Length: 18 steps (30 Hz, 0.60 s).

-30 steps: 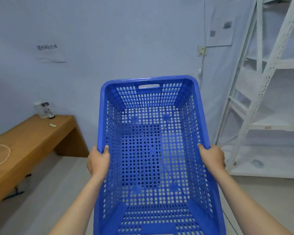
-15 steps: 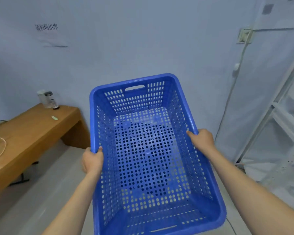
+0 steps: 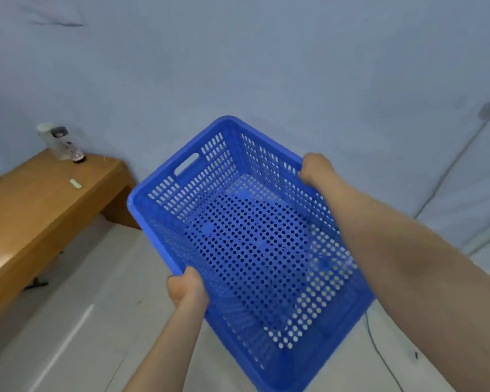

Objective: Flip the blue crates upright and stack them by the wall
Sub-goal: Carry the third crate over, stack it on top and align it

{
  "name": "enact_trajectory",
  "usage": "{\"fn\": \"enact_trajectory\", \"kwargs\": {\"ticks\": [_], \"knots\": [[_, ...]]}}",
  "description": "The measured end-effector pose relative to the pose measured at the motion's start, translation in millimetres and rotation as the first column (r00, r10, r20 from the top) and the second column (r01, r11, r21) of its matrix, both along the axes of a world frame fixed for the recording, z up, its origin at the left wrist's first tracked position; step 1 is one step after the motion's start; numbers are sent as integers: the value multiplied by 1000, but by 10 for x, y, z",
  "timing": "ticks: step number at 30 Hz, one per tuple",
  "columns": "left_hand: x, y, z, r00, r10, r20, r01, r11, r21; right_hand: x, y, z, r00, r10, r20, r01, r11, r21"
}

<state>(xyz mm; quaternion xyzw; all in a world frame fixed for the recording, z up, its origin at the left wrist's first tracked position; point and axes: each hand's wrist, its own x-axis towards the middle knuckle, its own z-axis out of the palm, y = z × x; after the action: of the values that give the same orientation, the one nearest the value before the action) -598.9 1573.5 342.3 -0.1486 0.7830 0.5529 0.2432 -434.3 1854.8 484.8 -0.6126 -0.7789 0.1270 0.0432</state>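
From the head camera, a blue crate [image 3: 255, 250] hangs in the air in front of the person, open side up and turned at a slant, with one corner pointing toward the wall [image 3: 266, 66]. Its sides and floor are full of small holes, and a handle slot [image 3: 186, 167] is cut into the end wall on the far left. The crate is above the pale floor [image 3: 82, 321], near the wall but not touching it.

The left hand [image 3: 188, 287] is wrapped around the rim of the crate's near-left long side, fingers curled shut over the edge. The right hand [image 3: 317, 170] holds the rim of the opposite long side, farther from the camera, with its fingers closed over the top edge; the fingertips themselves are hidden behind the rim. Both forearms reach in from the bottom of the picture, the right one crossing over the crate's right edge.

To the left stands a wooden desk [image 3: 40, 210] against the wall. On its far end sits a clear bottle [image 3: 63, 144] with a grey and white top, and a small pale green object [image 3: 75, 183] lies on the desktop nearby. A thin cable [image 3: 453, 165] runs down the wall on the right.
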Motion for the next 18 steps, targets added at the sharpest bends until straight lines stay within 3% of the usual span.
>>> {"fn": "enact_trajectory", "kwargs": {"ticks": [4, 11, 16, 18], "knots": [[-81, 456, -92, 990, 107, 94, -112, 992, 57, -547, 607, -99, 996, 84, 22, -84, 996, 12], [-136, 1015, -327, 945, 234, 230, -244, 970, 14, -1146, 1278, -545, 988, 148, 44, -148, 989, 15], [-260, 1174, -549, 889, 135, 437, -173, 984, 49, -1474, 1535, -842, 978, 183, 98, -185, 983, 11], [-333, 1241, -618, 891, 77, 447, -116, 991, 60, -1599, 1625, -885, 976, 192, 101, -193, 981, -1]]}}
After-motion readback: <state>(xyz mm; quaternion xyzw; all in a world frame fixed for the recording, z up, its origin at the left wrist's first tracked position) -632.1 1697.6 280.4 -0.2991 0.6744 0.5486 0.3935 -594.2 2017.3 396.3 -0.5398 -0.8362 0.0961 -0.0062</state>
